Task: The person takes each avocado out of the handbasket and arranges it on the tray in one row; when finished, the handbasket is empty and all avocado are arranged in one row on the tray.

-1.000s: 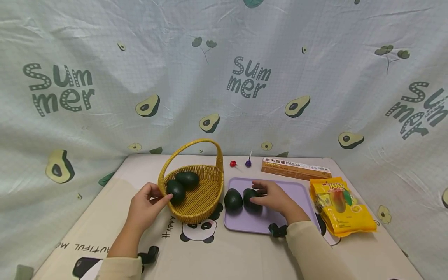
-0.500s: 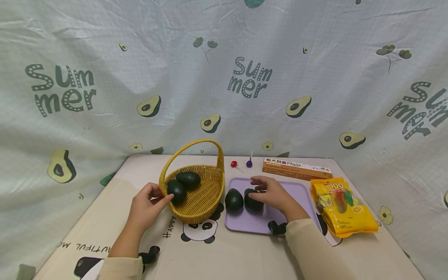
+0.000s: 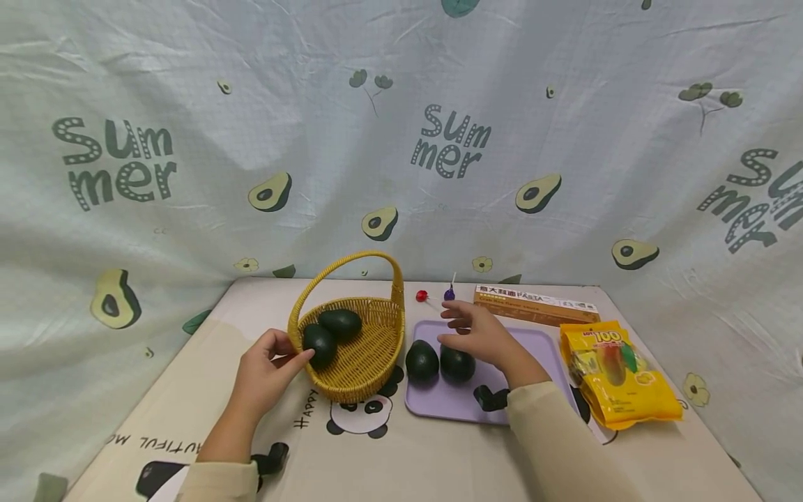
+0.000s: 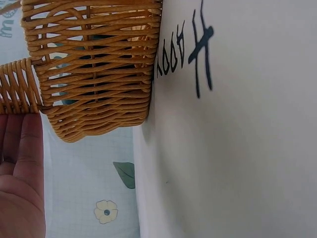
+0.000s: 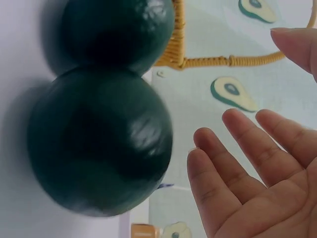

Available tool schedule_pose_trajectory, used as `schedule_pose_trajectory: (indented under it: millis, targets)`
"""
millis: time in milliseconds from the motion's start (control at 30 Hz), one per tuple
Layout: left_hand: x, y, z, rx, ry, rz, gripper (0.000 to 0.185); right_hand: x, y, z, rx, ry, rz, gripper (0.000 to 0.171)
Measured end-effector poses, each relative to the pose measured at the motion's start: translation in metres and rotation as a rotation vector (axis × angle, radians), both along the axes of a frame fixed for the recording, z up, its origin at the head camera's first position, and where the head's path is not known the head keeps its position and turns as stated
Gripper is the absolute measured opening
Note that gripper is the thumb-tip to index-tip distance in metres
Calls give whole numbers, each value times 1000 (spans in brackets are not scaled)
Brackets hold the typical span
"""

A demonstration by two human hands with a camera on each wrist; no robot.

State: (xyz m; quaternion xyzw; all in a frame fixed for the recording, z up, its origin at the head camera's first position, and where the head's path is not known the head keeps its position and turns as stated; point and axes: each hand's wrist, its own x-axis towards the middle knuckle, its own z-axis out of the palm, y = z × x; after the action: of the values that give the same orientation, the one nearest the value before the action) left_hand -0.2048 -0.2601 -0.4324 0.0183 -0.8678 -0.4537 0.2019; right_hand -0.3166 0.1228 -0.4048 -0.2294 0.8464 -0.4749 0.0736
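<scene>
A yellow wicker basket stands left of centre, holding two dark green avocados. My left hand pinches its left side at the foot of the handle, thumb at the rim; in the left wrist view the fingers lie against the handle's base. Two more avocados sit side by side on a lilac tray, the left one and the right one. Just above the right one my right hand hovers with spread fingers, holding nothing. In the right wrist view a gap separates it from the nearer avocado.
Behind the tray lie a red lollipop, a purple lollipop and a long pasta box. A yellow candy bag is right of the tray. A printed cloth curtain closes off the back.
My right hand has lifted up and away from the right avocado on the tray, uncovering more of it. My left hand keeps its hold on the basket. The view has shifted slightly.
</scene>
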Motion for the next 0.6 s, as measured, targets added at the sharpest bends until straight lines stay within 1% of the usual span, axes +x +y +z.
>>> schedule_pose_trajectory:
  millis: [133,233,367,600]
  targets:
    - [0,0,0,-2,15,-2,33,-1,-6,5,3,16,28,67]
    - [0,1,0,-1,19,-6,33,-2,-11,9,11,26,34,66]
    - [0,1,0,1,14,-11,34,-4,-18,15,22,31,36,65]
    - [0,0,0,5,-1,-9,34,-5,-29,25,14,43,88,62]
